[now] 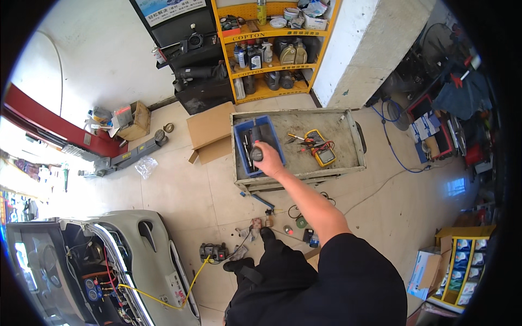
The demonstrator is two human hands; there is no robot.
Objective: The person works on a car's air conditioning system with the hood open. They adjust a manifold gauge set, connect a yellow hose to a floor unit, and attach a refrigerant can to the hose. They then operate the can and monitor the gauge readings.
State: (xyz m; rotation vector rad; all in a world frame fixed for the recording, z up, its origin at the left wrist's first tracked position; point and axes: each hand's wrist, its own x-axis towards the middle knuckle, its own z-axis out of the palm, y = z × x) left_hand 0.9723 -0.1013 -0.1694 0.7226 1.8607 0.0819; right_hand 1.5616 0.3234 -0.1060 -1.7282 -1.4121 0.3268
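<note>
While the left hand is out of view, so that I cannot tell how its fingers are set, the far left shows a red post [60, 120] and, below it, a silver car [155, 266] with its front opened up. Round blue gauges [93, 292] sit at the car's front, and a yellow hose [206, 261] runs across to a dark machine [213, 252] on the floor. Farther right, flattened cardboard [215, 125] lies beside the bench [321, 120], whose left end carries a blue bin [276, 138]. Over this bin, the right hand [267, 158] has its fingers curled around a dark tool [257, 154]; whether that touches the contents I cannot tell. Yellow shelves [272, 36] with bottles stand behind. Right of the bin lies a yellow multimeter [325, 156] with red leads. Past the bench, a blue hose [385, 130] trails along the floor.
</note>
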